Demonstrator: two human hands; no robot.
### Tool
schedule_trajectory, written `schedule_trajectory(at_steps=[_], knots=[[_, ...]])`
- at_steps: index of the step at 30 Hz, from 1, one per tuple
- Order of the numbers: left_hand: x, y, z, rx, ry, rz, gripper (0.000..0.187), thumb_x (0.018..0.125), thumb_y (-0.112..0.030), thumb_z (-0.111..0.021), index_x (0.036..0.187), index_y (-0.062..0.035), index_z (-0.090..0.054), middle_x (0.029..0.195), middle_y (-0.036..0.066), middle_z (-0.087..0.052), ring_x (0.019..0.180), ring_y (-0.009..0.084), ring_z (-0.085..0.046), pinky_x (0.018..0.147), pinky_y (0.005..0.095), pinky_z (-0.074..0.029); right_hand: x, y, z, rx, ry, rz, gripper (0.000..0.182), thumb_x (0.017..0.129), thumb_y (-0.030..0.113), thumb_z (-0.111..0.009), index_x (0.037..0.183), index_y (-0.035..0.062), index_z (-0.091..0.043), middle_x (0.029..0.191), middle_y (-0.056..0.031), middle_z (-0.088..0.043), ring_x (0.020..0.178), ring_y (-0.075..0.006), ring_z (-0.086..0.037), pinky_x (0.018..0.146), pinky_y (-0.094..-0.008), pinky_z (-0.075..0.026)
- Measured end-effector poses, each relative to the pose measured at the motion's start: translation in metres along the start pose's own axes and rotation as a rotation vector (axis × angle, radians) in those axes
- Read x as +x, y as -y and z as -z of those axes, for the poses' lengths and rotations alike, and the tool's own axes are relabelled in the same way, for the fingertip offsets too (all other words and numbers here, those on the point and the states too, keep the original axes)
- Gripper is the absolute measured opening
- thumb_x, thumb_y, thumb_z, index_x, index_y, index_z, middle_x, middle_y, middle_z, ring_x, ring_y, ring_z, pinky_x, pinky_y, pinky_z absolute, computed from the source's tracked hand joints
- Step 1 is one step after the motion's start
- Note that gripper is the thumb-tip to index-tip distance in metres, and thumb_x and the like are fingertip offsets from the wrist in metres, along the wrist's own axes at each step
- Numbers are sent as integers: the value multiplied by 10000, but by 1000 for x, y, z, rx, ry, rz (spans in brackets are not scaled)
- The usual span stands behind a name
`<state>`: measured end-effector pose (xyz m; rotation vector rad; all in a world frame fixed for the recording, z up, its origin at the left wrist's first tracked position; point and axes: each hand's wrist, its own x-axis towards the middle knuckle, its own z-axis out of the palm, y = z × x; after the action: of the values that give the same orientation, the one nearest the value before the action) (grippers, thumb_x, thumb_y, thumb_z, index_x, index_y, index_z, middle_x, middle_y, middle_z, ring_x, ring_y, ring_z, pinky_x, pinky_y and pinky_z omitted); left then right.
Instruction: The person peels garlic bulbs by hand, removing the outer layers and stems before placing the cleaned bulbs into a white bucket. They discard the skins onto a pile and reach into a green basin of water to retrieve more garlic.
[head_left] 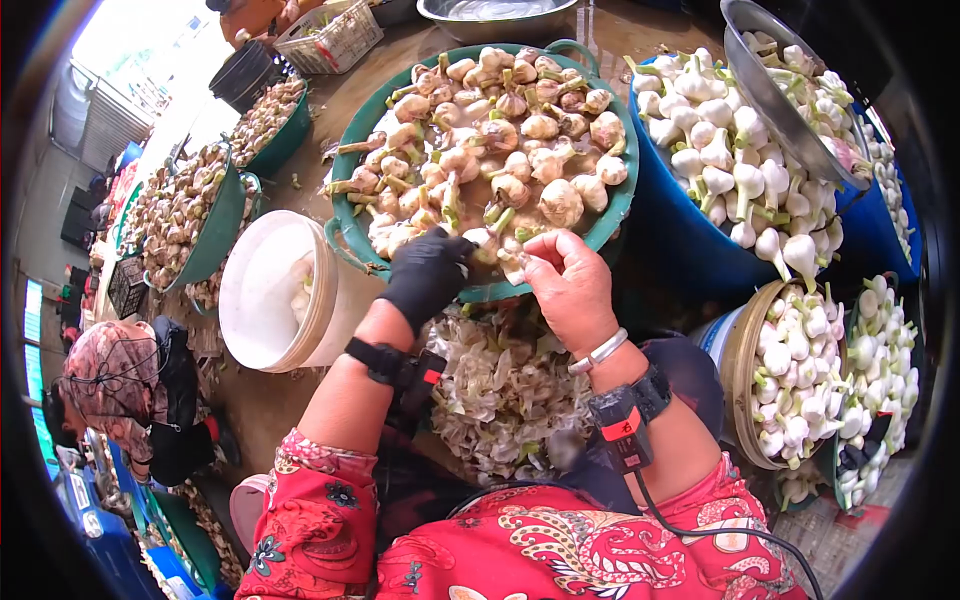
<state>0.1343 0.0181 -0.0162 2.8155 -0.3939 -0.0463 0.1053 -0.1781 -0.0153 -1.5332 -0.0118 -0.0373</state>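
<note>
My left hand (425, 275), in a black glove, and my bare right hand (572, 285) meet at the near rim of a green basin (345, 160) heaped with unpeeled garlic bulbs (500, 130). Both hands pinch one garlic bulb (500, 255) between their fingertips. A pile of peeled garlic skins (500, 385) lies below the hands, on my lap. Each wrist wears a black band with a small device, and the right wrist also has a silver bangle.
A white bucket (265, 295) stands left of the basin. Blue tubs (690, 230) and a basket (745, 375) at right hold peeled white garlic (740, 150). More green basins of garlic (190, 215) line the left. A person in a headscarf (120, 385) sits at lower left.
</note>
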Motion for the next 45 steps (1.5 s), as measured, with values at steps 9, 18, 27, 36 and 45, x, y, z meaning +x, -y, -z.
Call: schedule_trajectory(at_steps=[9,18,27,36,45], knots=[[-70,-37,42,-1612,-109,430,330,901,-135,-561,1195,13,-583,887,28,-628,784,105,-563,746,232,-448,-22,14,-27,317,459,-282,655,697,103,-760,1292,68,-488,1145,-151,-579,1015,-213,-588,867,-336,-493],[-74,-22,28,-1516,-161,394,238,894,-145,-600,1082,0,-617,916,44,-638,794,125,-598,741,261,-483,-22,3,-34,-126,259,289,589,666,101,-808,1193,40,-553,1034,-102,-603,911,-195,-598,820,-296,-493],[-78,-25,38,-1464,-172,423,179,880,-127,-595,1001,1,-624,862,66,-638,773,168,-627,728,299,-514,-24,0,-36,219,415,-41,613,770,97,-762,1293,-24,-465,979,-33,-604,864,-79,-563,778,-234,-490],[-79,-27,31,-1673,-116,390,245,904,-173,-594,1046,26,-583,905,83,-632,767,199,-644,730,337,-530,-22,9,-27,473,441,-316,560,869,176,-678,1316,-36,-414,921,-30,-579,794,-77,-542,732,-231,-474],[-74,-27,26,-1489,-99,469,132,885,-138,-595,875,-6,-596,780,65,-630,660,170,-615,648,295,-510,-34,-9,-43,330,345,-102,501,922,238,-595,1313,-8,-401,856,-13,-552,726,-73,-504,638,-210,-431]])
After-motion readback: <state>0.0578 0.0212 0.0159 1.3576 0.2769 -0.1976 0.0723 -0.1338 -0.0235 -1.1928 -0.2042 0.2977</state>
